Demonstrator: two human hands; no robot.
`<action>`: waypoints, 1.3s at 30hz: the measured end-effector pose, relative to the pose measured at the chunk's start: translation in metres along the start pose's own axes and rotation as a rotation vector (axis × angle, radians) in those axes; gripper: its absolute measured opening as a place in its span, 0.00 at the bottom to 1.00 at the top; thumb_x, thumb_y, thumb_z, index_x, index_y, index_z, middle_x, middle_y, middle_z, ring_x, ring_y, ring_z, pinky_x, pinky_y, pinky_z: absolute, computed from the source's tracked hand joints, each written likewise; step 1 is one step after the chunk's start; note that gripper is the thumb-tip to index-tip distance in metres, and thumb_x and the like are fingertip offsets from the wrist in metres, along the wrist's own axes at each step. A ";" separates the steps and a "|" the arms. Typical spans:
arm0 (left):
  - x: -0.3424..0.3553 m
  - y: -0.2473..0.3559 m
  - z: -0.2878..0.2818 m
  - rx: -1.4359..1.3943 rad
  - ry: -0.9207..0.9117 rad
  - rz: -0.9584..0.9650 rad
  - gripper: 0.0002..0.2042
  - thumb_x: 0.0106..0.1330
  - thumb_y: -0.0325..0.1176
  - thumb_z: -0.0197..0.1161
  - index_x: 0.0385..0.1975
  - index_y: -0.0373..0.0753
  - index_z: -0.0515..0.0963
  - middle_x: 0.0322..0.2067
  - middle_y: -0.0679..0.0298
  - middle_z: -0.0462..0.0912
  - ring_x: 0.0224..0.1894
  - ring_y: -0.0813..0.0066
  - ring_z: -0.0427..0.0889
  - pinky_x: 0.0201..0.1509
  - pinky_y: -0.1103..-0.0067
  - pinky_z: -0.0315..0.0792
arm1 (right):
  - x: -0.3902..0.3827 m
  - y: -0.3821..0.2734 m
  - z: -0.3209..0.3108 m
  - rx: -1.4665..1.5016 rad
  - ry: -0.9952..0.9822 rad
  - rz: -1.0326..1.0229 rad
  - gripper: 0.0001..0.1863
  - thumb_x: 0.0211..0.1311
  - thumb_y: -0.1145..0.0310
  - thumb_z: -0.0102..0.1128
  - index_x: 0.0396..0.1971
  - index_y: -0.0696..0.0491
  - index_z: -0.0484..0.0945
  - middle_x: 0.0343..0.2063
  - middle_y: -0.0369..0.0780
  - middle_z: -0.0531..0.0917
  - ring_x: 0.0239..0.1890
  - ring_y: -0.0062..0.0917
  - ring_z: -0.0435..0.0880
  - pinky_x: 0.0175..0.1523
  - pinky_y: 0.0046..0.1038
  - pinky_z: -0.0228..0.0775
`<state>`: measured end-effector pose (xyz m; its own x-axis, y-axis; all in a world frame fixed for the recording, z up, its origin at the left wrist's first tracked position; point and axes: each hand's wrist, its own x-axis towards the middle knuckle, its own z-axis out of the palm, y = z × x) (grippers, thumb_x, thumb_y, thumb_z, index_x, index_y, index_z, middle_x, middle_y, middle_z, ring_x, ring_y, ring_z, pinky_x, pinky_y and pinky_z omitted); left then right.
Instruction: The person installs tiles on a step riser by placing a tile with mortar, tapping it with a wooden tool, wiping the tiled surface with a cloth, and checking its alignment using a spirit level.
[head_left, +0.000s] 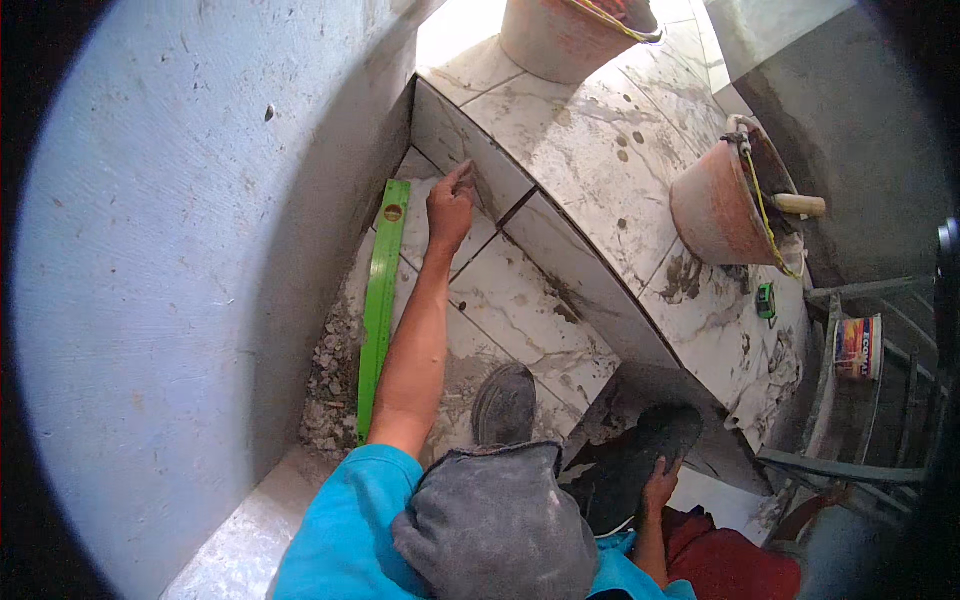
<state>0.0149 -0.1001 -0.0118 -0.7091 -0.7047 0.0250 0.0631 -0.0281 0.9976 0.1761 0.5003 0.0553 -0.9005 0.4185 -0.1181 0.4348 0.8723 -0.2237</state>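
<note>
Up against the tiled riser of a low step, the person's left hand reaches forward, its index finger stretched out and the other fingers loosely curled, with nothing visibly held. Whether the fingertip touches the tile or stops just short, I cannot tell. The right hand, lower and to the right, rests against the person's dark-clad leg; how firmly the fingers close is unclear.

Just left of the outstretched forearm, a bright green spirit level lies lengthwise between the arm and a pale blue wall. Broken rubble fills the strip between level and wall. White marble-patterned floor tiles, smeared with grey, spread below the hand, and a dark, dusty shoe stands on them.

On the raised tiled surface beyond the riser sit two stained buckets: a far one at the top edge, and a nearer one with a light-handled tool sticking out. Near this second bucket lies a green tape measure. Farther right are a small labelled tub and a ladder-like frame. At the lower right, a co-worker in a red shirt is partly visible.
</note>
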 end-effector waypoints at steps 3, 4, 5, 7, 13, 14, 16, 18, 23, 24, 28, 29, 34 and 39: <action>-0.003 0.001 0.003 -0.045 0.046 -0.010 0.22 0.58 0.19 0.47 0.53 0.37 0.75 0.50 0.56 0.78 0.50 0.68 0.79 0.50 0.77 0.73 | 0.003 0.006 0.003 0.056 -0.064 0.036 0.30 0.67 0.57 0.49 0.66 0.46 0.57 0.57 0.55 0.69 0.57 0.50 0.69 0.60 0.42 0.60; -0.003 0.000 0.004 -0.038 0.074 -0.030 0.22 0.56 0.19 0.47 0.52 0.36 0.76 0.48 0.53 0.80 0.50 0.67 0.79 0.55 0.76 0.70 | 0.004 0.007 0.004 0.037 -0.035 0.013 0.30 0.67 0.57 0.49 0.66 0.47 0.57 0.57 0.56 0.69 0.57 0.50 0.69 0.61 0.42 0.59; -0.001 -0.002 0.005 -0.036 0.078 -0.009 0.22 0.56 0.19 0.47 0.52 0.36 0.76 0.48 0.53 0.80 0.50 0.67 0.79 0.55 0.76 0.70 | 0.004 0.007 0.004 0.004 -0.016 0.008 0.30 0.67 0.56 0.49 0.66 0.47 0.57 0.57 0.56 0.68 0.57 0.51 0.68 0.61 0.43 0.58; 0.005 -0.005 0.007 0.011 0.108 -0.053 0.20 0.59 0.21 0.50 0.52 0.35 0.76 0.49 0.53 0.80 0.51 0.66 0.79 0.55 0.76 0.70 | 0.003 0.007 0.004 0.021 -0.029 0.012 0.30 0.67 0.55 0.49 0.66 0.48 0.57 0.57 0.56 0.68 0.57 0.51 0.68 0.61 0.43 0.58; 0.000 0.017 0.000 -0.061 0.146 -0.131 0.19 0.60 0.26 0.57 0.53 0.35 0.75 0.48 0.58 0.80 0.43 0.71 0.80 0.43 0.77 0.75 | -0.001 0.005 0.001 0.079 -0.019 -0.032 0.32 0.67 0.53 0.47 0.66 0.53 0.57 0.57 0.56 0.68 0.57 0.51 0.68 0.61 0.43 0.58; -0.010 0.031 -0.001 0.136 0.159 -0.018 0.18 0.59 0.28 0.59 0.51 0.35 0.75 0.47 0.57 0.80 0.43 0.70 0.80 0.44 0.76 0.75 | 0.000 0.006 0.002 0.064 -0.010 -0.007 0.32 0.67 0.52 0.47 0.66 0.53 0.57 0.57 0.56 0.68 0.56 0.51 0.68 0.61 0.42 0.58; -0.050 0.065 0.005 0.257 -0.003 0.060 0.18 0.58 0.33 0.63 0.48 0.35 0.77 0.46 0.56 0.81 0.44 0.69 0.81 0.47 0.74 0.74 | 0.002 0.011 0.005 0.036 -0.005 -0.005 0.30 0.67 0.55 0.48 0.66 0.51 0.58 0.56 0.56 0.70 0.57 0.49 0.69 0.61 0.40 0.58; -0.096 0.109 0.016 0.074 -0.449 0.141 0.20 0.56 0.36 0.67 0.48 0.38 0.77 0.46 0.58 0.81 0.46 0.69 0.80 0.49 0.72 0.74 | 0.007 0.019 0.010 0.019 0.022 -0.030 0.29 0.67 0.58 0.49 0.65 0.50 0.59 0.55 0.55 0.72 0.57 0.47 0.70 0.62 0.37 0.59; -0.188 0.204 0.046 -0.936 -1.633 0.389 0.27 0.61 0.52 0.61 0.50 0.33 0.76 0.48 0.51 0.79 0.50 0.57 0.78 0.53 0.67 0.71 | 0.018 0.041 0.022 0.113 0.033 -0.191 0.33 0.67 0.50 0.47 0.66 0.51 0.56 0.58 0.56 0.68 0.55 0.52 0.69 0.59 0.44 0.61; -0.201 0.215 0.053 -1.097 -1.801 0.423 0.28 0.63 0.53 0.59 0.50 0.30 0.76 0.47 0.50 0.79 0.50 0.57 0.78 0.53 0.67 0.71 | 0.019 0.044 0.022 0.114 0.037 -0.200 0.33 0.67 0.50 0.47 0.66 0.51 0.56 0.58 0.56 0.68 0.55 0.52 0.69 0.59 0.44 0.61; -0.228 0.218 0.074 -1.447 -2.156 0.144 0.24 0.68 0.46 0.56 0.48 0.27 0.75 0.43 0.53 0.81 0.46 0.66 0.79 0.52 0.73 0.71 | 0.018 0.040 0.016 0.031 -0.017 -0.129 0.32 0.68 0.49 0.44 0.67 0.48 0.56 0.57 0.57 0.68 0.53 0.52 0.71 0.56 0.44 0.62; -0.232 0.212 0.076 -1.487 -2.291 0.059 0.25 0.69 0.47 0.53 0.49 0.26 0.74 0.43 0.54 0.81 0.45 0.67 0.79 0.50 0.73 0.71 | 0.015 0.036 0.014 0.046 -0.026 -0.123 0.32 0.68 0.49 0.44 0.67 0.48 0.56 0.56 0.57 0.70 0.52 0.52 0.72 0.55 0.44 0.62; -0.238 0.184 0.082 -1.363 -2.486 -0.011 0.32 0.69 0.56 0.45 0.49 0.25 0.75 0.47 0.48 0.79 0.52 0.58 0.78 0.56 0.68 0.70 | 0.005 0.016 0.005 0.021 0.027 -0.107 0.32 0.68 0.49 0.44 0.67 0.48 0.56 0.49 0.58 0.75 0.47 0.51 0.76 0.53 0.43 0.65; -0.232 0.185 0.082 -1.318 -2.498 0.009 0.30 0.68 0.54 0.50 0.49 0.25 0.75 0.48 0.48 0.79 0.52 0.58 0.77 0.56 0.68 0.70 | 0.010 0.021 0.008 0.078 -0.022 -0.054 0.32 0.68 0.47 0.45 0.66 0.48 0.58 0.50 0.57 0.74 0.50 0.50 0.74 0.54 0.44 0.64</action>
<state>0.1340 0.1163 0.1727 0.2316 0.5410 0.8085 -0.4275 -0.6900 0.5841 0.1765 0.5205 0.0419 -0.9228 0.3647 -0.1246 0.3854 0.8709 -0.3051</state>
